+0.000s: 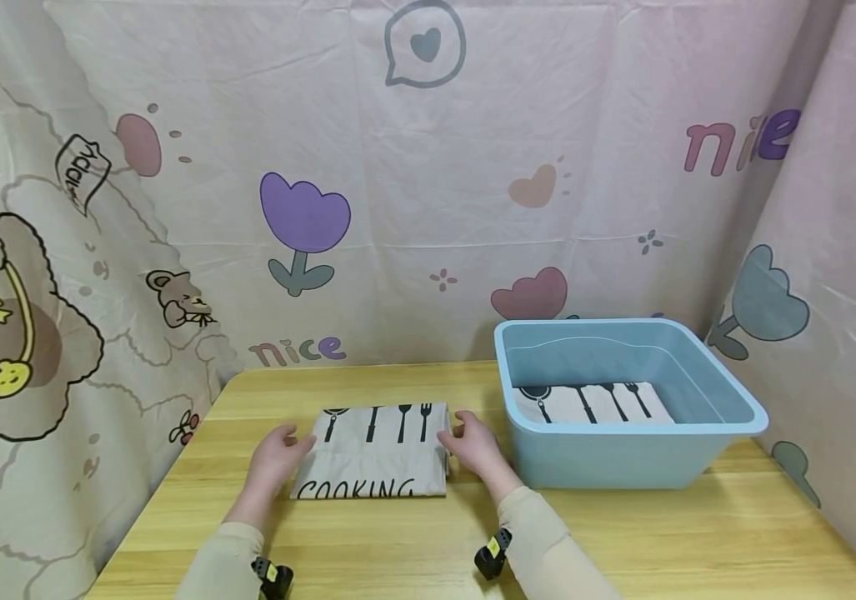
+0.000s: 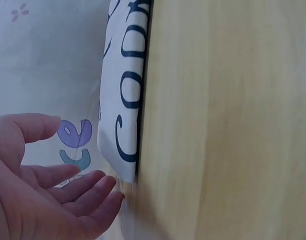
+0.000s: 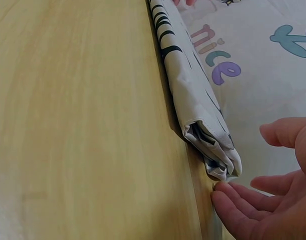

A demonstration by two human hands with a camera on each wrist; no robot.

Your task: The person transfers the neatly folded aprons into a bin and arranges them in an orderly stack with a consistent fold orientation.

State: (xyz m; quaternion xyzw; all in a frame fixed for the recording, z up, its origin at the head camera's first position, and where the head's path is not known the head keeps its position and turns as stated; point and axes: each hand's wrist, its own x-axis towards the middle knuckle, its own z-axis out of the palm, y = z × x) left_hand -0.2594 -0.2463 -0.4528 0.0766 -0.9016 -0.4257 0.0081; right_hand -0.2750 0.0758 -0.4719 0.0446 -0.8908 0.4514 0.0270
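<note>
A folded white cloth (image 1: pixel 375 467) with black kitchen utensils and the word COOKING printed on it lies flat on the table. My left hand (image 1: pixel 276 460) is at its left edge, the fingers loosely bent and the thumb apart from them. On the opposite edge, my right hand (image 1: pixel 477 450) has its fingertips close to the fabric. The left wrist view has the cloth's corner (image 2: pixel 124 125) just beyond my fingertips, with nothing between thumb and fingers. Stacked layers show at the cloth's end (image 3: pixel 213 145) in the right wrist view, beside my relaxed right fingers.
To the right stands a light blue plastic tub (image 1: pixel 608 458), holding another folded cloth (image 1: pixel 566 408) with a similar utensil print. Beneath everything is a wooden table (image 1: pixel 382 550). A patterned curtain (image 1: pixel 428 167) hangs behind the table and along both sides.
</note>
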